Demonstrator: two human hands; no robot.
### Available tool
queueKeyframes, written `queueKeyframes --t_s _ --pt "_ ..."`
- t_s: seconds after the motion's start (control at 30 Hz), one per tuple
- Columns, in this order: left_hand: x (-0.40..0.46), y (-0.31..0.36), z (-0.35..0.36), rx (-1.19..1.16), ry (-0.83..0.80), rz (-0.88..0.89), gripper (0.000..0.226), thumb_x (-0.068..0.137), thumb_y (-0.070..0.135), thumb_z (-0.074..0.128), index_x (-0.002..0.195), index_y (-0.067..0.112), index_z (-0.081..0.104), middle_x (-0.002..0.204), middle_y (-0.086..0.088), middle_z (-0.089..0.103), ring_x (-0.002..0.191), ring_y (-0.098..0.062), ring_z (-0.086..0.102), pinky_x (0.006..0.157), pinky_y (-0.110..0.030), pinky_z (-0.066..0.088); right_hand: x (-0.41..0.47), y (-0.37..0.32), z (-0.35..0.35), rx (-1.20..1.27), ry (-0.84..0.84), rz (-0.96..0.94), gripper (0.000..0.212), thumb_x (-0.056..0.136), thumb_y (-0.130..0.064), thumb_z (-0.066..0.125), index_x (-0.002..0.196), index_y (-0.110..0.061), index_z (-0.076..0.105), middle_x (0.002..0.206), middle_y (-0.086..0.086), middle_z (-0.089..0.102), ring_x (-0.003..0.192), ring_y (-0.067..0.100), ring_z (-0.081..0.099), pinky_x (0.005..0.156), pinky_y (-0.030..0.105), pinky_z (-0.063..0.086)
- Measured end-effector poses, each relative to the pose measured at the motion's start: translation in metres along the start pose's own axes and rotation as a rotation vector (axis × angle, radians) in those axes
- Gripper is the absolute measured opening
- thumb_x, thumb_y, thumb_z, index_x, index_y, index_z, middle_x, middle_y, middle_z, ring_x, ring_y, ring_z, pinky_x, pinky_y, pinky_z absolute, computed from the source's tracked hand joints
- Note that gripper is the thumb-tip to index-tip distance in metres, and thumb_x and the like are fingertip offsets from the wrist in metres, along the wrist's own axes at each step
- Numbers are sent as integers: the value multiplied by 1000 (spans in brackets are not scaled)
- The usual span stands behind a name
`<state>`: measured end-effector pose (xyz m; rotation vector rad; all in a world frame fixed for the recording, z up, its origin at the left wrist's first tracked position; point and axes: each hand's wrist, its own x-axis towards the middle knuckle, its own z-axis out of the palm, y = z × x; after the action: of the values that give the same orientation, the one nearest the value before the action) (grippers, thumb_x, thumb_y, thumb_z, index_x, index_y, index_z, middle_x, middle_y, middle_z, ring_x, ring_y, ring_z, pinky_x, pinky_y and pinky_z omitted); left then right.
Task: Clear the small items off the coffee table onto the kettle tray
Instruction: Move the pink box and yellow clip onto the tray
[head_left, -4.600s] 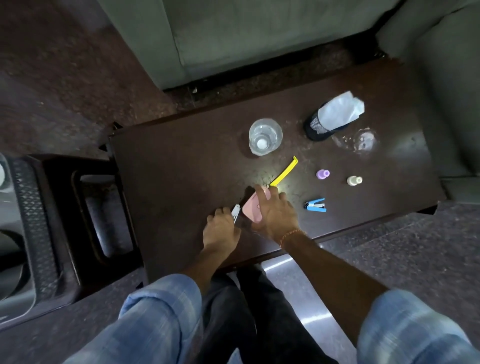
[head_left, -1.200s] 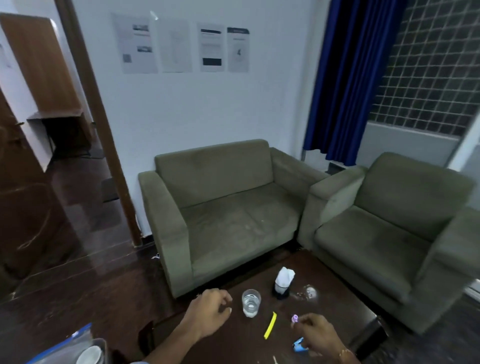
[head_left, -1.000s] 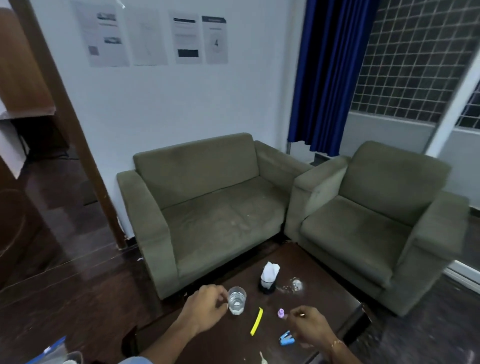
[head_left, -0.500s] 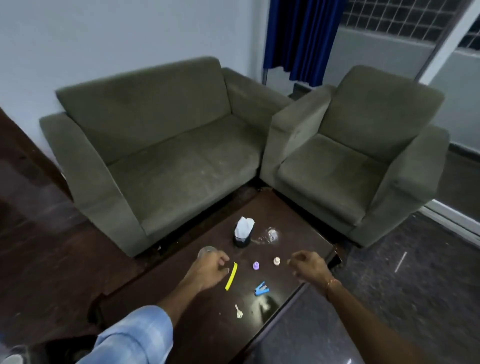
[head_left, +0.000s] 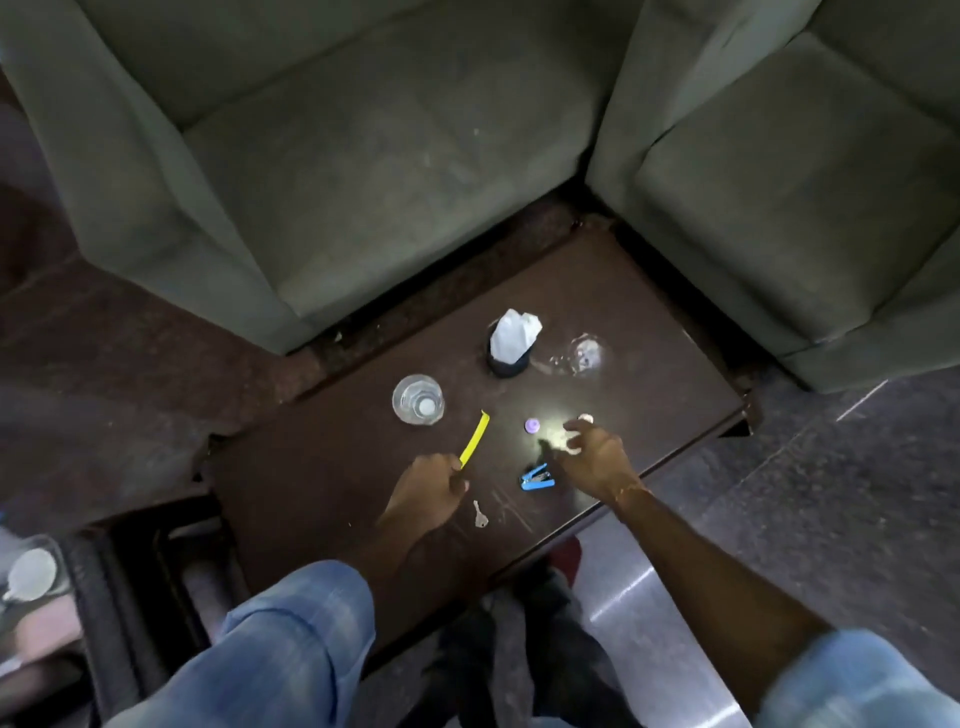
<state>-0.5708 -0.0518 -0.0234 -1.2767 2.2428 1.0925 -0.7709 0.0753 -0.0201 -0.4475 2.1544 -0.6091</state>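
On the dark coffee table (head_left: 322, 467) lie a yellow strip (head_left: 475, 439), a purple cap-like piece (head_left: 531, 426), a small white bottle (head_left: 585, 417), a blue stapler (head_left: 537, 478) and a key (head_left: 480, 515). My left hand (head_left: 428, 493) is curled at the near end of the yellow strip and touches it; whether it grips the strip is unclear. My right hand (head_left: 592, 454) hovers with fingers spread between the purple piece and the white bottle, just above the stapler. The tray (head_left: 31, 613) shows only partly at the lower left edge, with a white cup (head_left: 31, 571) on it.
A glass of water (head_left: 418, 400), a black holder with white tissue (head_left: 511, 343) and a clear glass piece (head_left: 584, 356) stand at the table's far side. Two green sofas (head_left: 337, 156) border the table. A dark side stand (head_left: 156, 571) lies left.
The view has tipped down from the sofas to the table. My left hand went from beside the glass to the strip's near end. My right hand moved in over the small bottles.
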Motion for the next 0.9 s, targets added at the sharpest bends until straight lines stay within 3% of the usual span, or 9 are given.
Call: queueKeyframes --t_s 0.1,0.2,0.33,0.43,0.57,0.7,0.9 --pt "23 -7 21 29 19 -21 27 91 19 61 115 7 67 112 -16 70 107 -33 64 92 -42 50 32 1 17 -193 -64 -67 40 85 -19 63 123 -9 59 110 18 67 105 33 63 91 33 50" --pt "48 -11 44 108 38 -29 33 93 22 59 123 7 61 117 -17 64 109 -36 61 93 -44 48 60 4 35 -362 -146 -160 49 83 -13 61 130 -8 51 125 20 55 112 36 57 97 36 47" --pt "78 -19 71 337 76 -38 40 95 30 57 130 12 51 120 -10 57 112 -31 54 90 -42 47 88 16 60 -623 -219 -307 54 88 -15 59 139 -16 40 135 12 42 107 35 61 88 40 52" --pt "94 -27 88 438 91 -48 43 95 33 57 131 13 48 120 -7 57 111 -27 54 88 -41 46 104 20 72 -841 -219 -362 45 92 -8 51 136 -17 42 136 12 39 105 33 61 79 39 52" --pt "105 -34 97 472 85 -67 29 97 27 53 123 13 50 118 -5 57 109 -25 55 86 -39 47 117 28 78 -966 -216 -406 35 92 0 48 126 -10 48 127 15 46 102 30 62 76 37 54" --pt "106 -33 95 484 79 -71 24 99 15 43 121 13 50 120 -5 57 110 -25 52 87 -37 45 123 34 75 -945 -236 -428 36 90 -2 54 125 -9 49 124 14 50 100 29 64 77 36 54" --pt "75 -17 78 447 103 -27 26 97 12 46 122 15 52 118 -2 57 107 -22 51 86 -33 46 97 23 45 -818 -199 -417 29 92 -12 52 121 -12 53 118 11 53 94 29 65 73 34 53"
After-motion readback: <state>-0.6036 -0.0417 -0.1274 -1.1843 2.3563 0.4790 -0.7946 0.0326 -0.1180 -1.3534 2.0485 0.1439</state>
